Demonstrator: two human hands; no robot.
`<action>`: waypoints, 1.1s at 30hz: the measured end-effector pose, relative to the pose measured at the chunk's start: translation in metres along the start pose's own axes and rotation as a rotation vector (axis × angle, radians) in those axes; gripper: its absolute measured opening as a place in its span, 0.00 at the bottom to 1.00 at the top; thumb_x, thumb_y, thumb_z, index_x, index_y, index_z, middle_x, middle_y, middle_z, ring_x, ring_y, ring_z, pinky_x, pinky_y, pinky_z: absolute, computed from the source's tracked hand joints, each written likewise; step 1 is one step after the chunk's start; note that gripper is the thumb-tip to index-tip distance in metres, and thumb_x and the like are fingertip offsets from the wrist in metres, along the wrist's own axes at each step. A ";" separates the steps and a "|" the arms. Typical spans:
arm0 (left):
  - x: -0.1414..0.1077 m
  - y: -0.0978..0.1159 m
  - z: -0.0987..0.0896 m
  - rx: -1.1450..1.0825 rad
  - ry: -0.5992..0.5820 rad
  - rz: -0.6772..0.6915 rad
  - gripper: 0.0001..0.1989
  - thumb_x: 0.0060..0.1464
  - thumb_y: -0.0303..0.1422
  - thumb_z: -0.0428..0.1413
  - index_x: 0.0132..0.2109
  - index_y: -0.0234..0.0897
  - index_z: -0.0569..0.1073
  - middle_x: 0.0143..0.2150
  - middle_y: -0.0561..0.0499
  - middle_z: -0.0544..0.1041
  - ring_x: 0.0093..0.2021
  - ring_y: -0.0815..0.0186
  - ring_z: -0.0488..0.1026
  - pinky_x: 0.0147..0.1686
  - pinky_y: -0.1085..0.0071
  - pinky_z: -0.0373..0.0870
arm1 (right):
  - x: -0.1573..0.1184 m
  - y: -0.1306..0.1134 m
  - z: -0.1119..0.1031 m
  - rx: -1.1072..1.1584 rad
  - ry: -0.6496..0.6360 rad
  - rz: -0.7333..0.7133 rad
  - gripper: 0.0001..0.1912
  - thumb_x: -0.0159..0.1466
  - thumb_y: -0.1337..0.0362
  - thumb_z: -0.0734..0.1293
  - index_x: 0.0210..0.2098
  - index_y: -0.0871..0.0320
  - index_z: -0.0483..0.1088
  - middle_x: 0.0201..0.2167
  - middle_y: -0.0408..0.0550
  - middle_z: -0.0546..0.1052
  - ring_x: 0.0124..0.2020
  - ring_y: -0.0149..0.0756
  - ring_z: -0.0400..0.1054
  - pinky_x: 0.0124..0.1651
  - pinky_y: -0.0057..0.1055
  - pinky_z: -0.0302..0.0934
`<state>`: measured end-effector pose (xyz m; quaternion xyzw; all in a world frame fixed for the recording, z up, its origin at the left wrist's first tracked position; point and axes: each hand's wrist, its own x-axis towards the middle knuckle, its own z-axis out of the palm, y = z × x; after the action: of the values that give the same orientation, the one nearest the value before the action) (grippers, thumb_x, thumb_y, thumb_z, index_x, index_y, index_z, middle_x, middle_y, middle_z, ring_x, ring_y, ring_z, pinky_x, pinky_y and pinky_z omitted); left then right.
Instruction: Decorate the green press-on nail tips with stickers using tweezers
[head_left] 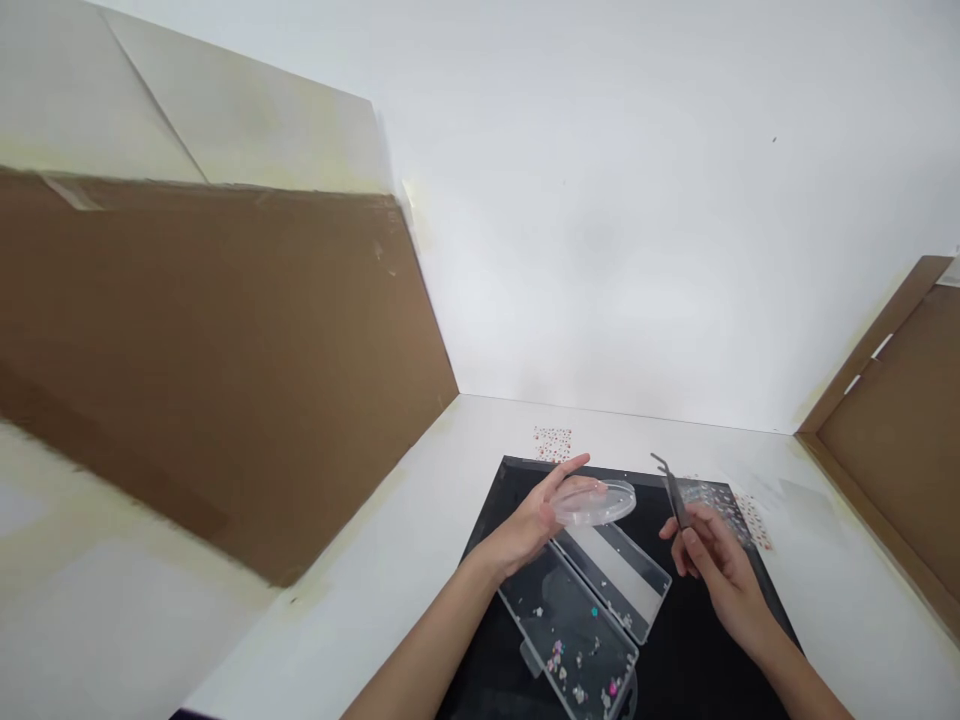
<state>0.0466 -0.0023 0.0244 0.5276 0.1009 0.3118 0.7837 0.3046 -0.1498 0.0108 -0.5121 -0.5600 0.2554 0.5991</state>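
My left hand (536, 515) is closed around a clear round shallow dish (596, 503), its index finger stretched out past the rim. Below that hand lies a clear plastic case (570, 630), opened flat, with small charms in white, pink and teal scattered in it. Over on the right, my right hand (709, 555) grips a pair of bent-tip tweezers (671, 490), tips pointing up and away. Nothing can be made out between the tweezer tips. Both hands are above a black mat (697, 650).
A sheet of small red-dotted stickers (553, 443) lies behind the mat, and another (754, 520) is at its right edge. Near my right hand is a glittery clear packet (712, 500). Cardboard panels (225, 350) stand at left and right, with a white wall (600, 200) behind.
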 end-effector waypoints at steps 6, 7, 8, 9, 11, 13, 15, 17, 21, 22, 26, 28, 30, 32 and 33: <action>0.004 -0.005 -0.001 0.052 0.002 -0.044 0.55 0.49 0.68 0.71 0.71 0.37 0.67 0.69 0.25 0.75 0.70 0.35 0.74 0.68 0.39 0.68 | -0.011 0.011 -0.001 -0.151 0.004 -0.130 0.17 0.78 0.45 0.67 0.55 0.50 0.75 0.38 0.49 0.84 0.29 0.36 0.77 0.35 0.32 0.77; 0.004 -0.006 0.000 0.051 -0.003 -0.051 0.55 0.48 0.68 0.71 0.71 0.37 0.67 0.68 0.25 0.76 0.69 0.35 0.74 0.68 0.40 0.69 | -0.012 0.012 -0.001 -0.176 0.006 -0.143 0.17 0.78 0.46 0.67 0.54 0.50 0.76 0.38 0.50 0.84 0.31 0.38 0.79 0.37 0.33 0.78; 0.004 -0.006 0.001 0.049 -0.008 -0.055 0.56 0.48 0.69 0.71 0.70 0.37 0.68 0.67 0.25 0.77 0.69 0.35 0.75 0.67 0.40 0.69 | -0.013 0.013 -0.002 -0.199 0.005 -0.153 0.17 0.78 0.46 0.66 0.54 0.50 0.76 0.39 0.51 0.85 0.34 0.40 0.81 0.38 0.33 0.79; 0.004 -0.005 0.002 0.045 -0.013 -0.059 0.56 0.47 0.69 0.71 0.70 0.37 0.68 0.66 0.25 0.78 0.69 0.36 0.75 0.67 0.41 0.69 | -0.013 0.014 -0.003 -0.220 0.001 -0.161 0.18 0.78 0.45 0.66 0.53 0.50 0.77 0.40 0.52 0.85 0.36 0.41 0.82 0.39 0.34 0.80; 0.003 -0.004 0.004 0.041 -0.030 -0.059 0.55 0.47 0.70 0.71 0.69 0.38 0.68 0.66 0.26 0.78 0.69 0.37 0.75 0.67 0.42 0.69 | -0.013 0.014 -0.004 -0.257 -0.011 -0.171 0.18 0.78 0.45 0.65 0.52 0.50 0.78 0.41 0.53 0.85 0.38 0.43 0.83 0.40 0.35 0.81; 0.003 -0.002 0.005 0.043 -0.054 -0.049 0.55 0.46 0.69 0.71 0.68 0.38 0.68 0.66 0.26 0.78 0.69 0.38 0.76 0.68 0.44 0.68 | -0.013 0.014 -0.006 -0.285 -0.021 -0.181 0.18 0.78 0.45 0.65 0.52 0.50 0.78 0.41 0.53 0.85 0.39 0.43 0.83 0.41 0.35 0.81; 0.002 0.000 0.005 0.048 -0.071 -0.037 0.55 0.44 0.69 0.72 0.68 0.38 0.69 0.67 0.26 0.78 0.67 0.39 0.77 0.68 0.45 0.67 | -0.012 0.014 -0.007 -0.307 -0.022 -0.191 0.18 0.79 0.46 0.65 0.52 0.50 0.78 0.40 0.52 0.85 0.39 0.43 0.83 0.41 0.36 0.81; 0.002 0.002 0.005 0.050 -0.078 -0.036 0.56 0.43 0.70 0.72 0.67 0.38 0.69 0.66 0.27 0.78 0.65 0.39 0.79 0.67 0.46 0.68 | -0.012 0.014 -0.009 -0.327 -0.018 -0.203 0.18 0.79 0.46 0.64 0.53 0.50 0.78 0.40 0.52 0.85 0.39 0.42 0.83 0.42 0.36 0.81; 0.002 0.004 0.005 0.053 -0.099 -0.036 0.56 0.42 0.70 0.73 0.65 0.38 0.69 0.64 0.27 0.80 0.63 0.40 0.80 0.64 0.48 0.70 | -0.012 0.017 -0.012 -0.361 -0.012 -0.222 0.17 0.79 0.47 0.64 0.53 0.50 0.78 0.40 0.52 0.85 0.39 0.42 0.84 0.43 0.36 0.81; 0.002 0.005 0.006 0.052 -0.102 -0.034 0.55 0.42 0.70 0.73 0.65 0.38 0.69 0.63 0.27 0.80 0.63 0.40 0.80 0.64 0.48 0.70 | -0.012 0.017 -0.013 -0.369 -0.011 -0.222 0.18 0.79 0.46 0.64 0.54 0.50 0.77 0.40 0.52 0.85 0.39 0.42 0.84 0.43 0.37 0.81; 0.002 0.009 0.007 0.045 -0.111 -0.029 0.55 0.40 0.68 0.75 0.63 0.38 0.69 0.63 0.26 0.80 0.67 0.38 0.77 0.65 0.48 0.70 | -0.012 0.018 -0.015 -0.398 -0.007 -0.214 0.19 0.79 0.45 0.64 0.53 0.51 0.77 0.41 0.54 0.86 0.40 0.44 0.84 0.43 0.38 0.81; 0.002 0.010 0.006 0.046 -0.116 -0.024 0.54 0.40 0.68 0.75 0.63 0.38 0.69 0.63 0.25 0.80 0.68 0.39 0.76 0.65 0.48 0.70 | -0.012 0.017 -0.015 -0.403 -0.007 -0.216 0.19 0.79 0.45 0.64 0.53 0.51 0.77 0.41 0.54 0.86 0.39 0.44 0.84 0.42 0.39 0.82; 0.003 0.010 0.004 0.049 -0.122 -0.023 0.54 0.40 0.68 0.75 0.63 0.38 0.69 0.63 0.25 0.80 0.66 0.40 0.78 0.64 0.49 0.70 | -0.011 0.017 -0.015 -0.403 -0.006 -0.220 0.19 0.79 0.45 0.64 0.53 0.51 0.77 0.40 0.53 0.85 0.36 0.43 0.83 0.41 0.38 0.82; 0.004 0.008 0.002 0.051 -0.125 -0.024 0.54 0.41 0.68 0.75 0.63 0.38 0.70 0.62 0.25 0.80 0.63 0.40 0.80 0.63 0.48 0.71 | -0.011 0.017 -0.015 -0.405 -0.001 -0.220 0.19 0.79 0.45 0.64 0.53 0.51 0.78 0.40 0.53 0.85 0.36 0.42 0.83 0.42 0.39 0.82; 0.004 0.008 0.001 0.051 -0.126 -0.025 0.54 0.40 0.68 0.75 0.63 0.38 0.70 0.62 0.25 0.81 0.63 0.40 0.80 0.63 0.48 0.71 | -0.012 0.017 -0.015 -0.406 0.003 -0.219 0.19 0.79 0.45 0.64 0.53 0.51 0.78 0.40 0.53 0.85 0.36 0.43 0.83 0.42 0.39 0.82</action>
<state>0.0473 0.0014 0.0323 0.5646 0.0657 0.2656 0.7787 0.3208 -0.1590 -0.0073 -0.5589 -0.6510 0.0700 0.5088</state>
